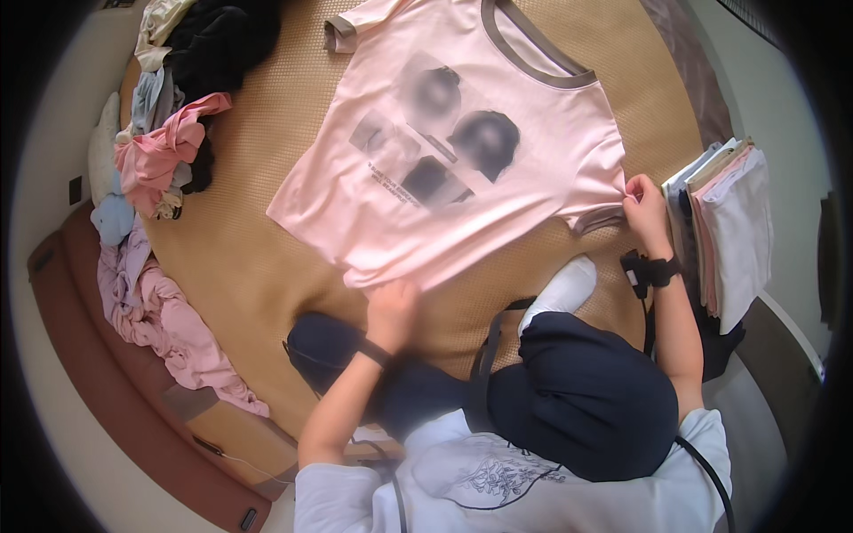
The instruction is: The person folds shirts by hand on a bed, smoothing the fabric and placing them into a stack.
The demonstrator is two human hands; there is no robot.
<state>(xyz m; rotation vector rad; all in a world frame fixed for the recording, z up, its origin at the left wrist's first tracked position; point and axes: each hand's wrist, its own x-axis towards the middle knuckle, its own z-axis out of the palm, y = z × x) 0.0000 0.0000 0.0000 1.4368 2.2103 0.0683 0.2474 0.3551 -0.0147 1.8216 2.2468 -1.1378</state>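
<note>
Right hand (pixel 646 211) pinches the pink T-shirt (pixel 462 164) at one sleeve (pixel 597 185); left hand (pixel 393 313) at the hem (pixel 353 277), apart — grip blurred, unconfirmed. Uneven pull could skew it.

Pink printed T-shirt (pixel 471 147) spread on tan woven mat (pixel 253 178), collar (pixel 569 82) away from me. My right hand (pixel 647 213) pinches the near sleeve (pixel 597 188); my left hand (pixel 393 315) at hem (pixel 355 279), fingers blurred. Folded stack (pixel 733 213) right, loose clothes (pixel 169 155) left.
</note>
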